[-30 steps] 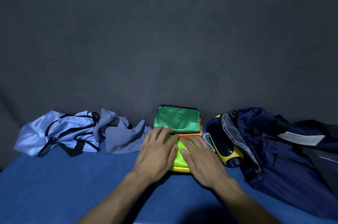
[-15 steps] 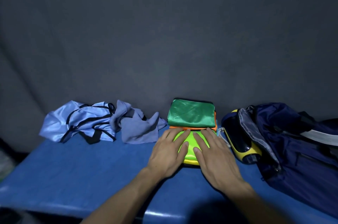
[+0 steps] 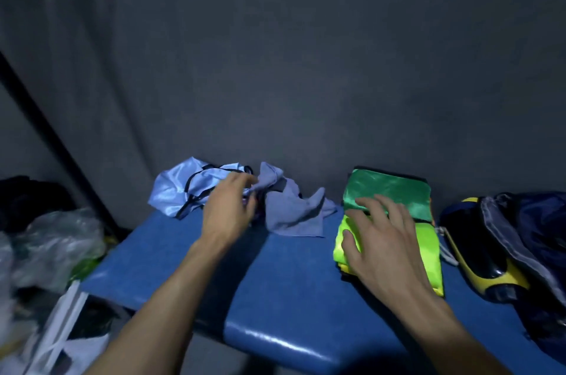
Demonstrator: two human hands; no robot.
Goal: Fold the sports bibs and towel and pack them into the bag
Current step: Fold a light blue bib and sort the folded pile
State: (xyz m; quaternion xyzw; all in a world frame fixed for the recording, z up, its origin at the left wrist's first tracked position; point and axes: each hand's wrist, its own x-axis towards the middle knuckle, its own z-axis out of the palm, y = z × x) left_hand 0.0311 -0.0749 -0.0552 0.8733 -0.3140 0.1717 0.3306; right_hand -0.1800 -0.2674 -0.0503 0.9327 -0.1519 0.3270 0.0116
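A dark navy fabric sports bag (image 3: pixel 526 240) lay open at the right end of the blue padded bench (image 3: pixel 275 292), and a glossy black-and-yellow object (image 3: pixel 477 255) sat in its mouth; what else it held could not be told. No bib or towel showed inside it.

Just left of the bag lay a folded stack: a shiny dark green bib (image 3: pixel 389 194) at the back, a lime-green bib (image 3: pixel 428 249) in front, with a thin orange edge (image 3: pixel 432 215) between them. The right hand (image 3: pixel 382 246) rested flat on this stack, fingers spread and straight.

The left hand (image 3: pixel 228 209) reached over to a crumpled pale blue bib with black trim (image 3: pixel 180 188) and a rumpled grey-blue towel (image 3: pixel 294 209), both unfolded near the wall. Its fingers were blurred and loosely curved at the towel's edge; whether they pinched it could not be told.

Clear plastic bags (image 3: pixel 52 246) lay beyond the bench's left end.
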